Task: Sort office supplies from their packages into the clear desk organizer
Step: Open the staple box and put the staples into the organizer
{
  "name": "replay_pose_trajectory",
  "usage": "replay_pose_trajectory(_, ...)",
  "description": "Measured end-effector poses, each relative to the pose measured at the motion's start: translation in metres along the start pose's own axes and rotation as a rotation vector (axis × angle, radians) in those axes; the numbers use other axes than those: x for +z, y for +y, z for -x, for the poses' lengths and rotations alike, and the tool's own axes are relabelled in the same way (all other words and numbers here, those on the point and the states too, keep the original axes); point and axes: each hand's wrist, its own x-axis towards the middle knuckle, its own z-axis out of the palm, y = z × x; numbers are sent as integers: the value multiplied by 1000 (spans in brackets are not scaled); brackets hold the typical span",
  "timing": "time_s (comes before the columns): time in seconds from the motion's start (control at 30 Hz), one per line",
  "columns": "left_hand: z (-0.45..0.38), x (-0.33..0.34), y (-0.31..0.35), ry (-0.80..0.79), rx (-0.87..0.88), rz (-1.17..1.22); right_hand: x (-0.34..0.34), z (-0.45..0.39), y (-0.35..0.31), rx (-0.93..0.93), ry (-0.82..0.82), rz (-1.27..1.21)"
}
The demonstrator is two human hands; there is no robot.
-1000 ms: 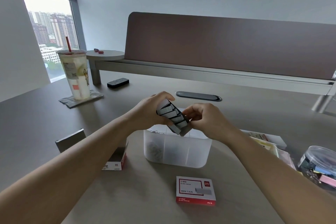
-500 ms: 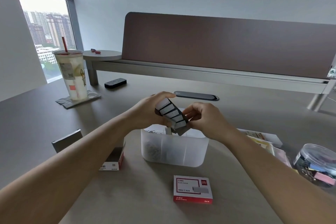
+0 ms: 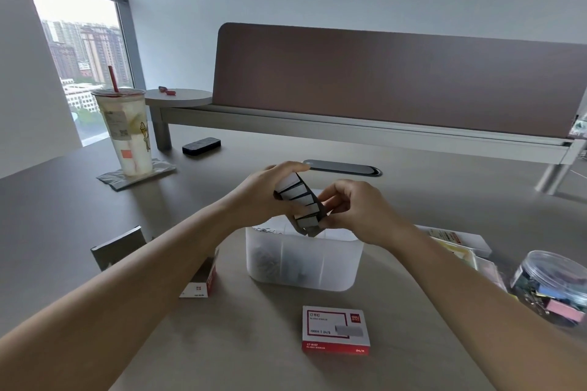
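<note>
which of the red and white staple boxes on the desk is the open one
The staple box left of the organizer, beside the left forearm: its end gapes open. The other staple box, in front of the clear organizer, lies flat and closed.

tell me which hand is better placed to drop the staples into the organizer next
Right, probably: the right hand pinches the staple strips' low end just above the clear desk organizer; the left hand holds the upper end.

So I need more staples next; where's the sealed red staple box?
Head view: the staple box lies on the desk's near edge, just in front of the clear organizer.
</note>
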Motion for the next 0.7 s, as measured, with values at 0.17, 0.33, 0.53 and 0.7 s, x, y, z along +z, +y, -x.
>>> replay_pose_trajectory(0.17, 3, -6, 1, -7, 51, 38, 0, 0, -2, -12, -28, 10)
replay_pose_trajectory(0.33, 2, -6, -2, 51, 69, -1, 0, 0, -4, 9, -83, 10)
replay_pose_trajectory(0.53, -2, -4, -5, 75, 72, -62, 0, -2, -2, -10, -61, 33)
replay_pose_trajectory(0.7, -4, -4, -6, 78, 84, -93, 2, -5, 2, -22, -20, -16)
